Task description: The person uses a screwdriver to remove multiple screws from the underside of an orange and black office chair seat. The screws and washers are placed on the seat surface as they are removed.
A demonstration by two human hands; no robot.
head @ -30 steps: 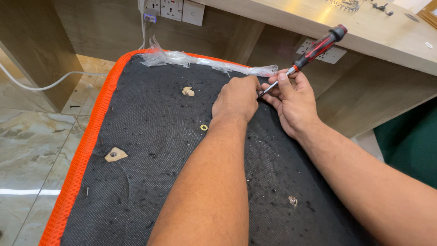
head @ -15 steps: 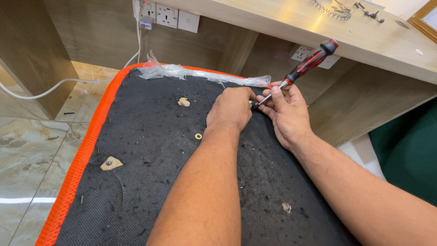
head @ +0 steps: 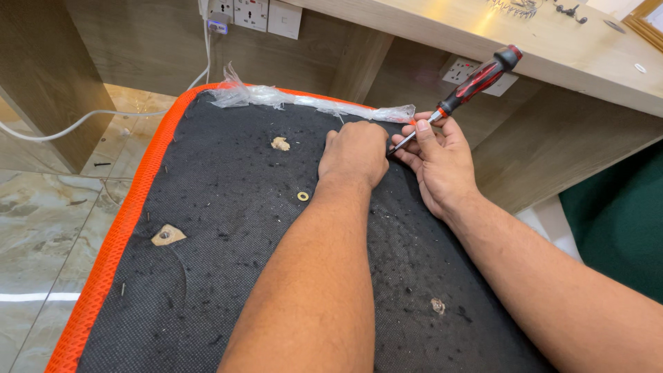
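A black fabric panel (head: 228, 207) with an orange mesh edge (head: 124, 228) lies in front of me, the underside of a seat cushion. My left hand (head: 356, 153) is closed and pressed on the fabric near the far edge; what it pinches is hidden. My right hand (head: 436, 157) holds a red and black screwdriver (head: 476, 77) by its thin metal shaft, the tip pointing down at the fabric under my left hand. Crumpled clear plastic wrap (head: 290, 100) runs along the far edge, just beyond both hands.
A small brass washer (head: 302, 196) lies on the fabric by my left wrist. Torn holes (head: 166, 235) show pale foam. A wooden desk (head: 552, 48) with wall sockets (head: 255, 14) stands behind. White cable (head: 83, 121) crosses the marble floor (head: 41, 221) at left. Green surface (head: 621, 221) at right.
Both hands stay together at the far edge; the screwdriver handle has shifted slightly. The view has swayed a little.
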